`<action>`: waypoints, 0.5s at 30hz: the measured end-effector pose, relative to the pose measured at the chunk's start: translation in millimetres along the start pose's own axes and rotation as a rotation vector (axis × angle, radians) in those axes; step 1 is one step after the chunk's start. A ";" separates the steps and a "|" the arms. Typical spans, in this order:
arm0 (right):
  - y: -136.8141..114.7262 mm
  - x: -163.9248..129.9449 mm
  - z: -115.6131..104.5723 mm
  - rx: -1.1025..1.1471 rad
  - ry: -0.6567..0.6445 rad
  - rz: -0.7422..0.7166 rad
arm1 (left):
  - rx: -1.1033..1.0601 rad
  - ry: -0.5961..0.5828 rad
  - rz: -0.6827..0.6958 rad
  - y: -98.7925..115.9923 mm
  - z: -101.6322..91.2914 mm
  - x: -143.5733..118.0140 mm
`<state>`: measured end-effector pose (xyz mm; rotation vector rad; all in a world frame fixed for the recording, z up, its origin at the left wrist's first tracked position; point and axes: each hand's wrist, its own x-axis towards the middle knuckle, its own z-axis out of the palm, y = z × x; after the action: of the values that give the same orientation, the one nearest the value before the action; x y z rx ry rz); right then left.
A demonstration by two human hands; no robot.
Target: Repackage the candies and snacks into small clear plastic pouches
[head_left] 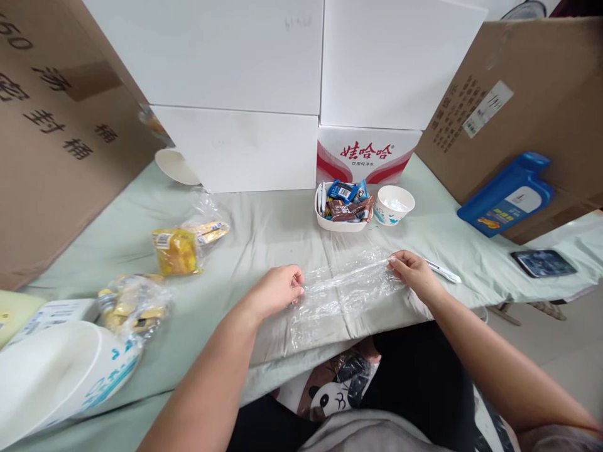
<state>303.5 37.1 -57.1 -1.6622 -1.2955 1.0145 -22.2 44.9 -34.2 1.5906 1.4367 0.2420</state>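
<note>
Crinkled clear plastic [346,289], a bag or a sheet (cannot tell which), stretched between two bare hands just above or on the near part of the tabletop [264,220], which is spread with a pale green cloth. Left hand [277,287]: fingers curled, grip pinching the plastic's left edge between thumb and fingertips. Right hand [412,271]: grip pinching the upper right corner between thumb and forefinger. A slim white pen-like tool [443,271] lies just beyond the right hand. Past the plastic, a white tub [339,224] filled with small snack packets [346,198], blue and brown wrappers on top; just right of it, a white paper bowl [393,215] with blue print. Behind both, a red-and-white carton [367,157], with large white boxes [235,150] beside and above it. On the left side, a yellow packet [175,252] touching a clear-wrapped one [210,231]; nearer, a clear bag of yellow pieces [136,304] close to a big white bucket [110,376] cut by the picture's edge. Far right: a blue bottle [506,194] in front of a brown cardboard box [532,94], and a dark phone [544,263] near the tabletop's edge. A second cardboard box [61,157] at far left.
</note>
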 end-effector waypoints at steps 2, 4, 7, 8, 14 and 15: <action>-0.6 -1.1 0.6 0.033 0.012 -0.018 | 0.046 0.008 0.013 -1.7 2.7 1.7; -0.5 -1.2 1.7 0.076 0.016 -0.028 | 0.080 0.005 0.027 -1.6 3.6 1.5; 3.2 1.3 2.3 0.054 0.013 -0.016 | 0.104 0.010 0.016 1.1 1.7 -0.8; 5.3 2.7 2.0 0.004 0.019 -0.007 | 0.104 0.016 0.007 2.0 0.6 -1.6; 18.2 11.6 -1.5 -0.485 0.144 -0.161 | 0.149 -0.005 -0.027 4.6 -6.7 -5.1; 19.3 12.5 -1.9 -0.516 0.147 -0.174 | 0.183 -0.011 -0.028 6.2 -7.5 -6.2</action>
<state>314.1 45.7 -75.7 -1.9114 -1.6603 0.4628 -25.0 44.2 -23.0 1.7142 1.5069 0.0864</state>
